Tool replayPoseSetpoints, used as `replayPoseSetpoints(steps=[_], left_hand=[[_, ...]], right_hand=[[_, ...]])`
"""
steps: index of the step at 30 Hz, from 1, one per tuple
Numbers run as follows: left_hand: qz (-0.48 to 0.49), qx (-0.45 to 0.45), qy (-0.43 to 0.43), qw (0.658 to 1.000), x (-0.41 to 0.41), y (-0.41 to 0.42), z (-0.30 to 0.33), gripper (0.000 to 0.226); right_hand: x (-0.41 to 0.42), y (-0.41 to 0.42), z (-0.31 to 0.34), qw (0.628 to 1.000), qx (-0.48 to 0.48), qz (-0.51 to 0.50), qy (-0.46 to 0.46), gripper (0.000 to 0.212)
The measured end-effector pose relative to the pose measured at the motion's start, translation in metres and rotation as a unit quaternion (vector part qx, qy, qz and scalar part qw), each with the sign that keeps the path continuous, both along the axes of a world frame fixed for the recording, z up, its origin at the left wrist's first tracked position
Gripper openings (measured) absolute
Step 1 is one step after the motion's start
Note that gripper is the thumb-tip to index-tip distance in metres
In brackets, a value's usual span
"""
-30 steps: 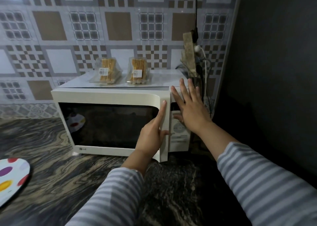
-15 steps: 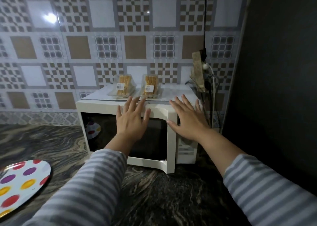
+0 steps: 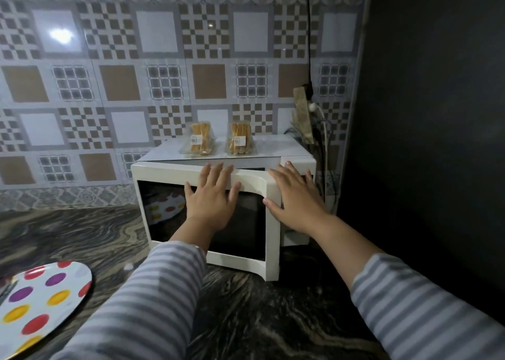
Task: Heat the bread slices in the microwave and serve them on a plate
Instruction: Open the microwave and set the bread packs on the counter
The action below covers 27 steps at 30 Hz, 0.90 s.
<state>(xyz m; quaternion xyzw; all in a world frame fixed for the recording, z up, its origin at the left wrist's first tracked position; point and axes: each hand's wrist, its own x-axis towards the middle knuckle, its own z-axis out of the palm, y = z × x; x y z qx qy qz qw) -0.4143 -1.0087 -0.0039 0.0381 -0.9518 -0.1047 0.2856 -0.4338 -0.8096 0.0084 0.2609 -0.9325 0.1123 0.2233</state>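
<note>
A white microwave [image 3: 273,156] stands on the dark marble counter against the tiled wall, its door [image 3: 164,174] swung partly ajar. My left hand [image 3: 211,200] lies flat with spread fingers on the upper part of the door. My right hand [image 3: 296,198] rests open over the door's right edge and the control panel. Two clear packs of bread slices, the left pack [image 3: 199,140] and the right pack [image 3: 240,139], stand on top of the microwave. A white plate with coloured dots [image 3: 41,302] lies on the counter at the lower left.
A dark wall [image 3: 437,141] closes off the right side, right beside the microwave. Cables and a plug board [image 3: 303,116] hang behind the microwave's right corner. The marble counter [image 3: 82,236] stretches left and toward me.
My left hand left the door's right edge and now lies flat on the door front. The door stands further ajar. My view pulled back, showing more of the plate.
</note>
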Motion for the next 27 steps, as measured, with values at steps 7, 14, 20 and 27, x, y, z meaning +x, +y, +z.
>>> replayPoseSetpoints(steps=[7, 14, 20, 27], left_hand=[[-0.056, 0.018, -0.021, 0.998, 0.066, -0.027, 0.008, 0.056], [-0.085, 0.03, -0.083, 0.992, 0.143, -0.077, 0.022, 0.062], [-0.089, 0.044, -0.155, 0.983, 0.196, -0.131, 0.047, 0.073], [-0.087, 0.145, -0.191, 0.967, 0.236, -0.179, 0.068, 0.088]], right_hand=[[0.093, -0.032, 0.0, 0.999, -0.004, -0.029, 0.022, 0.067], [0.184, -0.082, -0.002, 0.999, -0.015, -0.005, 0.039, 0.066], [0.234, -0.139, 0.002, 0.998, -0.016, 0.056, 0.038, 0.065], [0.257, -0.198, 0.005, 0.993, -0.001, 0.114, 0.03, 0.055]])
